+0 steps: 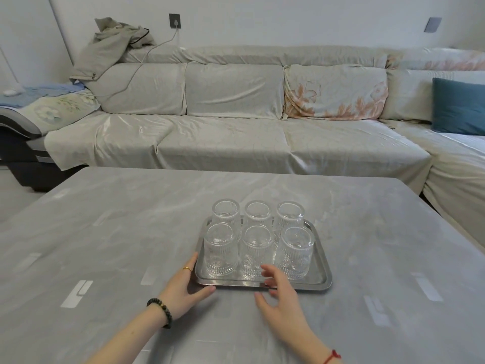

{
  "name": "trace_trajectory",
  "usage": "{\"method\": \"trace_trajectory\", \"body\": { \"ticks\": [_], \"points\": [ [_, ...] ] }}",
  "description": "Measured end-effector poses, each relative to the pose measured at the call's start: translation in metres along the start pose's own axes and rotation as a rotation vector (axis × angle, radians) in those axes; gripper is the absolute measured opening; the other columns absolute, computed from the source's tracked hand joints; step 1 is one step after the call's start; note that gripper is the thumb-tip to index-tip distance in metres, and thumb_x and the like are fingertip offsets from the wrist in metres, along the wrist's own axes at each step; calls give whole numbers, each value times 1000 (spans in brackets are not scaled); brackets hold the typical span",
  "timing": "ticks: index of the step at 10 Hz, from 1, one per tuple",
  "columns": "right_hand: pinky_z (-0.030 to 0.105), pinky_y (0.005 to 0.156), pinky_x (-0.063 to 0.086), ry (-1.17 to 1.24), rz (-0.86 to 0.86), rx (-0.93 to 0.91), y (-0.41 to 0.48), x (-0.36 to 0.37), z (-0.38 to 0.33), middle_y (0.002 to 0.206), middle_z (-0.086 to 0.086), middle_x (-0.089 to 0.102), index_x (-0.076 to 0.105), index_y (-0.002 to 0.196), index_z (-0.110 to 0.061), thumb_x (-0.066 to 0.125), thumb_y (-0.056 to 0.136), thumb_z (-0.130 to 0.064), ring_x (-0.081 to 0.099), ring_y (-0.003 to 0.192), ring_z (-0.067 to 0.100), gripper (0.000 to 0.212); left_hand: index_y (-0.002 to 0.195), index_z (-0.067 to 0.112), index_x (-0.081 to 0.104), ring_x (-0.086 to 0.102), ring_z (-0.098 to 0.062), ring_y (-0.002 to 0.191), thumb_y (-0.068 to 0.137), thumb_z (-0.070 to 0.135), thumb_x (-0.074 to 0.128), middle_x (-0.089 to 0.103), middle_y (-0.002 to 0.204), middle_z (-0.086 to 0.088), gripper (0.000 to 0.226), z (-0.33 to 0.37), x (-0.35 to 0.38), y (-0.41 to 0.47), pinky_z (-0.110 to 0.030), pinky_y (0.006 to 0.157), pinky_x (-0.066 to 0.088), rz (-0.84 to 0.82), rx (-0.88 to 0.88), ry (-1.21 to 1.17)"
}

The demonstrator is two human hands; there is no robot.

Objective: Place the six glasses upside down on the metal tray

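Observation:
A rectangular metal tray (319, 281) lies on the grey table. Several clear ribbed glasses stand upside down on it in two rows of three, among them the front left glass (221, 249), the front middle glass (256, 252) and the front right glass (296, 252). My left hand (187, 287) rests against the tray's front left corner, fingers along its left edge and thumb at the front rim. My right hand (279, 298) hovers over the tray's front edge with fingers spread, just in front of the middle and right glasses, holding nothing.
The grey marbled table (118, 232) stretches wide on all sides of the tray. Behind it runs a long sofa (231, 137) under a pale cover, with a blue cushion (459, 106) at the right and a jacket (112, 46) on its back.

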State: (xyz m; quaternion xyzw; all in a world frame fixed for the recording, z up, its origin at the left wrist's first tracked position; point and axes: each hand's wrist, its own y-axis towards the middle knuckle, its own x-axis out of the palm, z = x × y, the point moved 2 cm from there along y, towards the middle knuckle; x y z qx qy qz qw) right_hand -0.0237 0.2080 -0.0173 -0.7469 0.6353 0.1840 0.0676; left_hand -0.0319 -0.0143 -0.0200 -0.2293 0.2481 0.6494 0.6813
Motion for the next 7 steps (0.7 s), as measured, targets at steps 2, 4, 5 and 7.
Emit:
{"method": "trace_trajectory", "body": {
  "ticks": [2,4,5,7],
  "points": [
    [7,66,45,18,92,31,9,-8,-4,99,-4,57,52,97,-35,59,78,1,56,90,12,41,143,14,7,20,-8,138,78,33,68,18,153,1,91,-1,3,-4,-21,113,15,-45,-51,25],
    [40,102,40,11,428,154,8,-55,13,133,4,43,34,132,-19,59,77,3,44,119,22,65,142,11,9,21,-10,138,78,33,68,19,152,-1,90,-8,-1,-10,-24,115,16,-41,-65,55],
    [49,107,36,55,240,192,12,-51,9,141,3,37,16,142,-24,58,76,1,36,128,17,82,142,12,8,19,-10,139,78,34,67,17,153,-1,90,-9,0,-9,-23,115,15,-54,-80,67],
    [48,109,34,28,232,206,11,-47,7,147,3,29,11,143,-25,59,77,-2,30,133,18,85,142,11,6,18,-12,140,79,33,65,14,154,-2,89,-12,1,-9,-24,115,14,-71,-102,79]
  ]
}}
